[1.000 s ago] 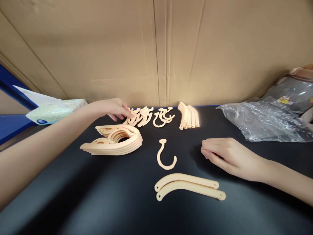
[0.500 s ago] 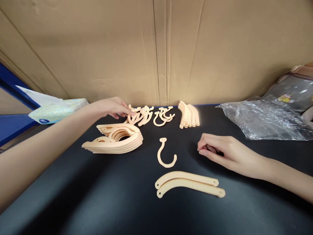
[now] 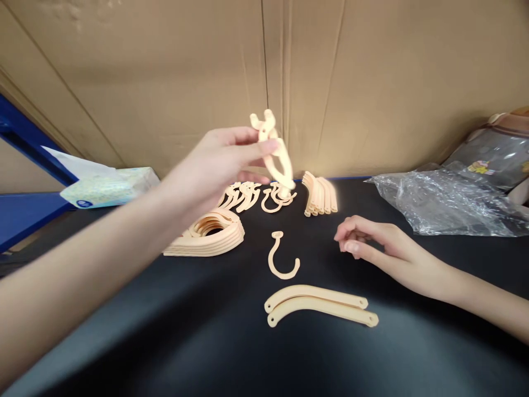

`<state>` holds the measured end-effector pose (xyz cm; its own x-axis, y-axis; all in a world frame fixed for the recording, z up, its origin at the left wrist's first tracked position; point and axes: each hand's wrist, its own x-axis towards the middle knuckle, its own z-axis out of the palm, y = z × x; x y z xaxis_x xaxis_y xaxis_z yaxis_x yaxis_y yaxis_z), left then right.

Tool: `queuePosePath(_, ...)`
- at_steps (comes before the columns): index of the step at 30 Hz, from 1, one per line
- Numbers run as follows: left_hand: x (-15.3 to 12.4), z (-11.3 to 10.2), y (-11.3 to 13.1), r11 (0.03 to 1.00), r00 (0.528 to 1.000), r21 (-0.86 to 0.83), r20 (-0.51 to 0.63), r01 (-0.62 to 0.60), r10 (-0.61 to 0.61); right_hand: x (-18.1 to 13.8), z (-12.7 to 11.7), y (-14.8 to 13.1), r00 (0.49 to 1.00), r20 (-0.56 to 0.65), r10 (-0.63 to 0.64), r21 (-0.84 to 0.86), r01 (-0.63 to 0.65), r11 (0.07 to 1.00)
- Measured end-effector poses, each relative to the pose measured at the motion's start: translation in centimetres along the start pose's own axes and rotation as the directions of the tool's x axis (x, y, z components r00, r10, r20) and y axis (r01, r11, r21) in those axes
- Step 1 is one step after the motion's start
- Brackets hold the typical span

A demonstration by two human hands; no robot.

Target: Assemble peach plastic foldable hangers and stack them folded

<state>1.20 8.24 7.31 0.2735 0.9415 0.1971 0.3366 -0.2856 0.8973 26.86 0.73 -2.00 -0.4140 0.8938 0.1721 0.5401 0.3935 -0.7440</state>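
Between the thumb and fingers of my left hand [image 3: 231, 154], raised over the back of the table, are curved beige hanger pieces [image 3: 278, 157] with forked ends; how many is unclear. Below it lie several similar short pieces [image 3: 248, 196], some loose hanger hooks [image 3: 273, 199] and a stack of folded hangers [image 3: 215, 240], partly hidden by my forearm. My right hand [image 3: 376, 248] rests at the right, loosely curled with its thumb apart and nothing visible in it. Left of it lies a single hanger hook [image 3: 283, 270]. Two long hanger arms [image 3: 322, 303] lie side by side nearer to me.
A bundle of long hanger arms [image 3: 320, 193] stands at the back of the black table [image 3: 248, 364]. Crumpled clear plastic [image 3: 450, 201] lies at the right. A tissue pack [image 3: 109, 187] is at the left, beside a blue frame [image 3: 33, 215]. Cardboard [image 3: 185, 66] walls the back.
My left hand has lifted hanger pieces from the back pile and moved right and up with them. My right hand has stayed in place, its fingers loosening slightly.
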Motion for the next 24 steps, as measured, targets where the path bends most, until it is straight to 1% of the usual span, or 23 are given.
queuePosePath(1,-1.0,1.5,0.3,0.993,0.999,-0.111,-0.007,-0.047,0.047,-0.2,0.0,-0.3,1.000,-0.016,-0.015,0.071,0.016,0.997)
queuePosePath(2,-2.0,3.0,0.4,0.977,0.998,-0.209,0.031,-0.047,0.055,-0.3,0.1,-0.7,0.999,-0.030,-0.032,0.152,0.036,0.988)
queuePosePath(3,-2.9,4.4,0.5,0.954,0.997,-0.298,0.070,-0.014,0.036,-0.4,0.1,-1.0,0.998,-0.039,-0.042,0.233,0.050,0.971)
queuePosePath(5,-4.5,6.7,0.3,0.897,0.983,-0.424,0.180,0.120,-0.046,-0.5,0.0,-1.6,0.999,-0.036,-0.018,0.355,0.029,0.934)
queuePosePath(6,-5.1,7.6,0.1,0.871,0.973,-0.460,0.216,0.176,-0.082,-0.5,0.0,-1.9,1.000,-0.025,0.013,0.388,-0.002,0.922)
queuePosePath(8,-5.7,8.6,-0.5,0.842,0.963,-0.483,0.230,0.241,-0.144,-0.3,-0.1,-2.3,0.998,-0.005,0.068,0.418,-0.060,0.906)
queuePosePath(10,-5.6,8.9,-1.2,0.836,0.952,-0.469,0.241,0.285,-0.189,-0.2,-0.2,-2.4,0.995,0.007,0.102,0.418,-0.095,0.903)
queuePosePath(12,-5.3,8.7,-1.9,0.848,0.944,-0.432,0.251,0.306,-0.213,0.0,-0.4,-2.1,0.992,0.019,0.122,0.401,-0.119,0.908)
queuePosePath(15,-4.8,8.2,-2.6,0.871,0.944,-0.382,0.239,0.308,-0.229,0.2,-0.5,-1.1,0.990,0.045,0.136,0.372,-0.143,0.917)
queuePosePath(18,-4.6,7.8,-3.1,0.887,0.948,-0.350,0.212,0.301,-0.238,0.4,-0.7,-0.2,0.989,0.046,0.141,0.356,-0.148,0.923)
queuePosePath(21,-4.3,7.8,-3.6,0.908,0.950,-0.301,0.199,0.292,-0.240,0.7,-1.0,0.1,0.987,0.017,0.157,0.316,-0.154,0.936)
queuePosePath(24,-3.7,8.1,-4.2,0.933,0.950,-0.227,0.210,0.278,-0.232,0.9,-1.3,-0.4,0.985,-0.072,0.158,0.256,-0.135,0.957)
